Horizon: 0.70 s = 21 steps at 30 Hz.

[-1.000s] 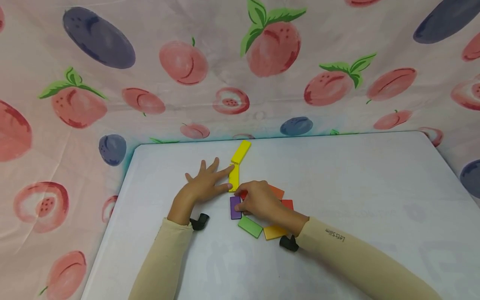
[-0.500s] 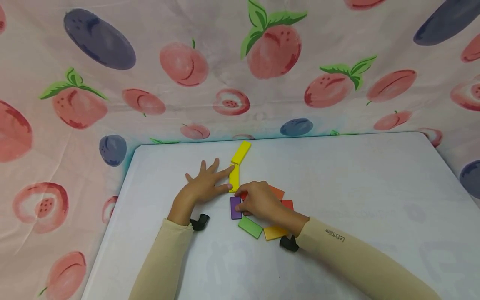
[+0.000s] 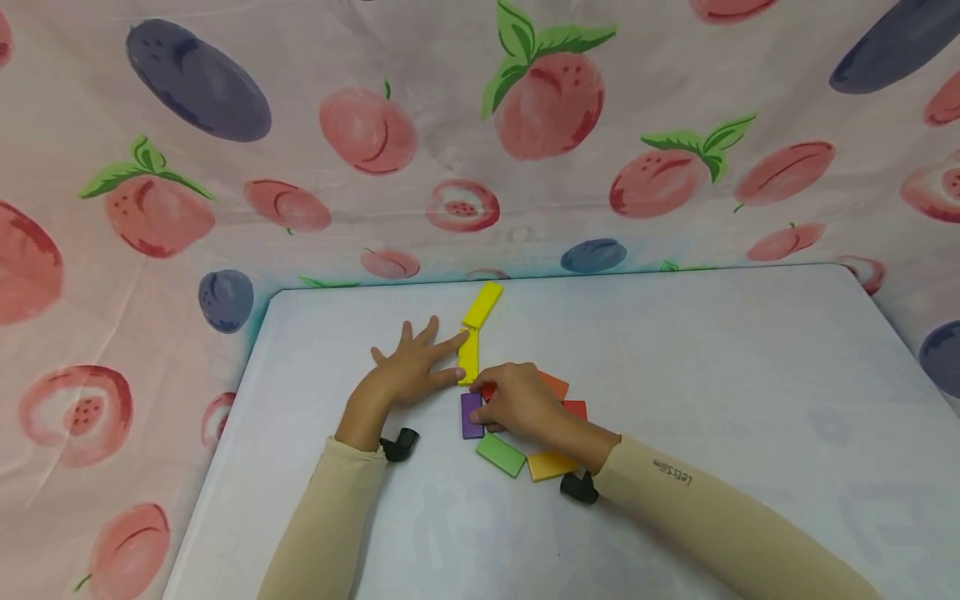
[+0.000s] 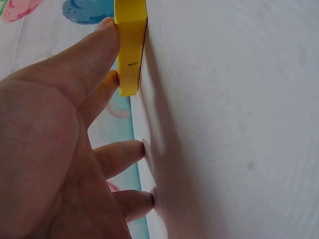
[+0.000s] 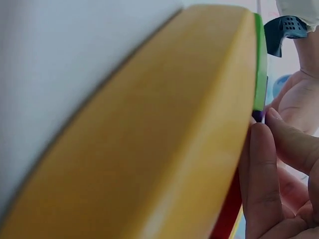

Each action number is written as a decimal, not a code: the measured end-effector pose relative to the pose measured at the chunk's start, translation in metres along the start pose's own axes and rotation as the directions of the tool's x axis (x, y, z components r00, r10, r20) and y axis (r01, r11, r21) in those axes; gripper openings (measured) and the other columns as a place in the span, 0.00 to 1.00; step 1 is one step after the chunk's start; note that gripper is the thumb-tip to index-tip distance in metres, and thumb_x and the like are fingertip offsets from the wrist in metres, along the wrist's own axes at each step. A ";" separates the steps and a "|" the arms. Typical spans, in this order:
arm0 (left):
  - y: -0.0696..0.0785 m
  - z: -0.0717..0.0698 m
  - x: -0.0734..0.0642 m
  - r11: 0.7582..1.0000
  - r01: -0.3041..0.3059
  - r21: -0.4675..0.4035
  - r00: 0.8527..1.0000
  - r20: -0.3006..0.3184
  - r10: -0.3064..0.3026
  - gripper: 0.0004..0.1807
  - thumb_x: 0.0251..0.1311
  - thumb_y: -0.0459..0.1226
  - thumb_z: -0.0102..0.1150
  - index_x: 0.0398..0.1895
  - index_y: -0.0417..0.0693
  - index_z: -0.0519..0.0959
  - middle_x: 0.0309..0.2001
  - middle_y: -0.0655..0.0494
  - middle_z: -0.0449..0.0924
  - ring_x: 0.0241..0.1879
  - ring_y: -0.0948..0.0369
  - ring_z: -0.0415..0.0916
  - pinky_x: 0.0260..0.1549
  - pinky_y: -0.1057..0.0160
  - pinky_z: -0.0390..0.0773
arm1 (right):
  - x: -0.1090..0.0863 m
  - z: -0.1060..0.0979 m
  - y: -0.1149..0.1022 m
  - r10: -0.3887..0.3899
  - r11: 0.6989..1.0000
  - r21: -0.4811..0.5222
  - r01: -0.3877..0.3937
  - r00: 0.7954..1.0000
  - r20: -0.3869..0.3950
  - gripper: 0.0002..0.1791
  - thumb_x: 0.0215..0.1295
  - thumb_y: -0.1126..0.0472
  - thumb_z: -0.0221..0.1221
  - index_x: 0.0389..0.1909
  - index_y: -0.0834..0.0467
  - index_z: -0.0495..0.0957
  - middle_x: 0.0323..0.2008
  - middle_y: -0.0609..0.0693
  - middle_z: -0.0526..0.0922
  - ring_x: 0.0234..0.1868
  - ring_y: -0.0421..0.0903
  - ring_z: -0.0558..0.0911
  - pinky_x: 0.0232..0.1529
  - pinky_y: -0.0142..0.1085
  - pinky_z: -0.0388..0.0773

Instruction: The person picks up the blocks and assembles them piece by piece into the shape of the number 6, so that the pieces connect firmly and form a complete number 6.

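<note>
In the head view my left hand (image 3: 408,371) lies with spread fingers left of a yellow block (image 3: 470,358); its thumb and index fingertip touch that block. A second yellow block (image 3: 483,305) continues the line toward the back edge. My right hand (image 3: 521,404) bends over a ring of coloured blocks and grips the purple block (image 3: 471,425), thumb on its right side and index fingertip by its far end. The green block (image 3: 501,454) and amber block (image 3: 549,466) lie nearer; an orange block (image 3: 553,384) and red block (image 3: 575,409) show partly behind the right hand.
All blocks lie on a white table (image 3: 720,350). A fruit-print cloth (image 3: 420,50) hangs behind and at the sides. Black wrist-worn devices (image 3: 401,444) show below each cuff. In the right wrist view the amber block (image 5: 149,129) fills much of the foreground.
Both hands keep their places and the blocks show almost no movement. The head view has shifted very slightly.
</note>
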<state>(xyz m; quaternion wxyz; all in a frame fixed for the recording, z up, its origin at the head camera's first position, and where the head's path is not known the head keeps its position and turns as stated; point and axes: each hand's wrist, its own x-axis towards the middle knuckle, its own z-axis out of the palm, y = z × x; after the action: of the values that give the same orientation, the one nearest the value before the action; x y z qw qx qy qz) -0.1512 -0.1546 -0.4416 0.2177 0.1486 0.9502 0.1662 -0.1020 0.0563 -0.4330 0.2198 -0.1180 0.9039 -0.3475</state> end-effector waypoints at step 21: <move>-0.005 -0.006 -0.003 0.998 -0.011 -0.067 1.000 0.012 0.012 0.38 0.68 0.64 0.52 0.79 0.84 0.51 0.84 0.51 0.40 0.81 0.36 0.27 0.61 0.14 0.32 | -0.042 -0.047 0.036 -0.226 0.972 -0.110 0.206 0.948 -0.225 0.22 0.70 0.49 0.65 0.61 0.49 0.81 0.51 0.45 0.87 0.51 0.45 0.83 0.51 0.43 0.85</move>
<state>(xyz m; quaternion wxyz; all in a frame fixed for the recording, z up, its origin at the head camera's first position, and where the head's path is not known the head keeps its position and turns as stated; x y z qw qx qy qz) -0.1527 -0.1616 -0.4375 0.2276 0.1477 0.9419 0.1980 -0.0897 0.1251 -0.4137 0.0660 -0.1833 0.9192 -0.3421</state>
